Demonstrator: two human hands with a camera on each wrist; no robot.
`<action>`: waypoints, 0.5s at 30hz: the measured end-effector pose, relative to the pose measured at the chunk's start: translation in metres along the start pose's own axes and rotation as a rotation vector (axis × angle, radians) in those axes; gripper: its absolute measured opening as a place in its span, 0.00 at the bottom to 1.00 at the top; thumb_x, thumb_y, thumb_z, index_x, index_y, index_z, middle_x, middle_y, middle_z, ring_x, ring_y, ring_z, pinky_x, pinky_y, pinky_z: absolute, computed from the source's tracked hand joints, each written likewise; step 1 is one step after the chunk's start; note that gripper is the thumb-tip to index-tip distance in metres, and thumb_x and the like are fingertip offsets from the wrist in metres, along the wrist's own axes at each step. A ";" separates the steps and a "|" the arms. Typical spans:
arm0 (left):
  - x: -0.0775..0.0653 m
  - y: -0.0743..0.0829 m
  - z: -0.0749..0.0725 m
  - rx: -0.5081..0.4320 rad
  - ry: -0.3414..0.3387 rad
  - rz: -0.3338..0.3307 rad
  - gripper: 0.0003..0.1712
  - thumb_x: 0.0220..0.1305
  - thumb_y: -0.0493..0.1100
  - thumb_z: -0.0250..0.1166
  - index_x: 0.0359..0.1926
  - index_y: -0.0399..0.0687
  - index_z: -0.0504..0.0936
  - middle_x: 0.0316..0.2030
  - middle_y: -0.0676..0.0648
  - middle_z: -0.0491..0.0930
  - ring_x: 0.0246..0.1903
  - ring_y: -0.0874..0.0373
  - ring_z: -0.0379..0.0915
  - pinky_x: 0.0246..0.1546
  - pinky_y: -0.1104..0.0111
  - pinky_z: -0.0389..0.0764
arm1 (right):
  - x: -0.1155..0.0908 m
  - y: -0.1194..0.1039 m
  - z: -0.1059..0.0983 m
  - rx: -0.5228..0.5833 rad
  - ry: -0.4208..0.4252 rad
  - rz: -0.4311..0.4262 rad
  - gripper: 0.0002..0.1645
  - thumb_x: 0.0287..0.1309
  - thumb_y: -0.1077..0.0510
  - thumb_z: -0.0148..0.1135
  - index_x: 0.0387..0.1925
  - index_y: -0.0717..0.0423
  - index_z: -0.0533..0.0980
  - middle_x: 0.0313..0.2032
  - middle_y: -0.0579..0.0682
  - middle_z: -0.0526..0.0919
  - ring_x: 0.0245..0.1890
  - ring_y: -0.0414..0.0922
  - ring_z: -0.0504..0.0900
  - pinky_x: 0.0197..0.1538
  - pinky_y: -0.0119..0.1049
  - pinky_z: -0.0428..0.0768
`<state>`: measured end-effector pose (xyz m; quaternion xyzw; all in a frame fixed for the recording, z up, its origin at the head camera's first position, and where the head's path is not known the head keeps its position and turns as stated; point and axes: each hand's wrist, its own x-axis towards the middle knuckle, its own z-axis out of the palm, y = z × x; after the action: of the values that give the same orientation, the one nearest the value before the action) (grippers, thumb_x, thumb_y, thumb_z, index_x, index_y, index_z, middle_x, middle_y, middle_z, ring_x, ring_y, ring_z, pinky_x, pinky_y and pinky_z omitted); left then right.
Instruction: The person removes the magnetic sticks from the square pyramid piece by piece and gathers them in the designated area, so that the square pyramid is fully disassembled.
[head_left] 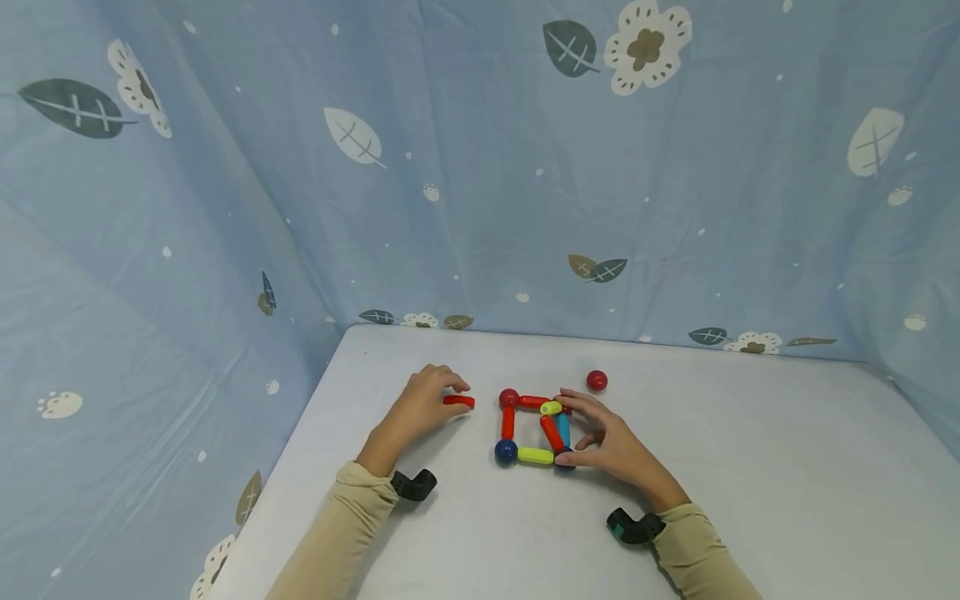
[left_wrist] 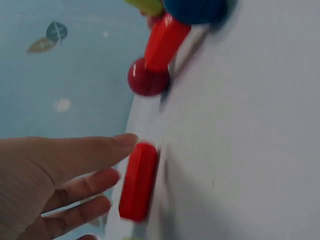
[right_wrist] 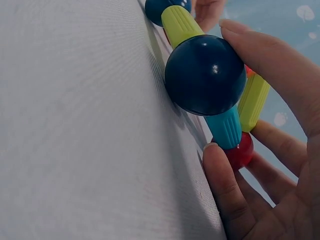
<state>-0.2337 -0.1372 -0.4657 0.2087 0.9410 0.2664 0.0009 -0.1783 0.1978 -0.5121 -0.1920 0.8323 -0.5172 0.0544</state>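
A square of building rods and balls lies on the table, with a red ball [head_left: 508,398] and a blue ball [head_left: 506,452] at its left corners. My right hand [head_left: 611,442] holds its right side, thumb at the near blue ball [right_wrist: 206,75] and fingers around the far red ball [right_wrist: 241,150]. A light-blue rod [right_wrist: 225,128] joins those two. Another red rod [head_left: 551,433] and a yellow-green rod [right_wrist: 254,102] rise from that side. My left hand [head_left: 422,406] is around a loose red rod [left_wrist: 139,182], thumb tip at one end and fingers beside it.
A loose red ball [head_left: 597,381] sits behind the square on the white table [head_left: 757,467]. Blue patterned cloth [head_left: 480,208] hangs behind the table and along its left. Both wrists carry a black device, the left one [head_left: 414,485] beside the beige sleeve.
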 end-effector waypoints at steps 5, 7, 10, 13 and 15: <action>-0.002 0.024 0.013 -0.054 -0.022 0.068 0.16 0.59 0.46 0.78 0.47 0.48 0.90 0.42 0.49 0.87 0.48 0.51 0.78 0.51 0.55 0.73 | 0.000 0.005 -0.001 -0.028 0.006 -0.048 0.36 0.62 0.52 0.74 0.70 0.44 0.73 0.75 0.56 0.67 0.71 0.60 0.69 0.46 0.33 0.86; -0.004 0.037 0.021 -0.060 -0.048 0.108 0.17 0.61 0.50 0.77 0.48 0.49 0.89 0.43 0.50 0.86 0.47 0.53 0.77 0.50 0.57 0.73 | 0.001 0.007 -0.001 -0.046 0.010 -0.073 0.30 0.67 0.53 0.69 0.69 0.44 0.74 0.74 0.56 0.69 0.70 0.60 0.70 0.48 0.33 0.85; -0.007 0.057 0.034 -0.044 -0.061 0.169 0.19 0.62 0.56 0.75 0.49 0.52 0.89 0.42 0.53 0.86 0.46 0.57 0.76 0.50 0.60 0.74 | 0.001 0.008 -0.002 -0.053 0.012 -0.107 0.28 0.69 0.55 0.67 0.68 0.44 0.74 0.72 0.57 0.71 0.70 0.60 0.71 0.49 0.33 0.84; -0.012 0.076 0.046 -0.010 -0.033 0.200 0.22 0.60 0.62 0.74 0.48 0.54 0.88 0.41 0.56 0.86 0.46 0.60 0.74 0.50 0.61 0.73 | 0.001 0.008 -0.003 -0.028 0.003 -0.122 0.31 0.65 0.57 0.71 0.68 0.46 0.74 0.72 0.58 0.71 0.68 0.57 0.72 0.47 0.34 0.86; -0.014 0.085 0.053 0.001 -0.002 0.202 0.23 0.58 0.64 0.75 0.46 0.55 0.87 0.39 0.57 0.86 0.46 0.61 0.74 0.49 0.62 0.72 | 0.001 0.008 -0.003 -0.009 -0.003 -0.124 0.33 0.62 0.57 0.73 0.68 0.47 0.74 0.72 0.59 0.70 0.67 0.50 0.73 0.46 0.35 0.87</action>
<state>-0.1812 -0.0508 -0.4697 0.3027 0.9153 0.2645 -0.0249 -0.1828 0.2034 -0.5177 -0.2444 0.8211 -0.5153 0.0227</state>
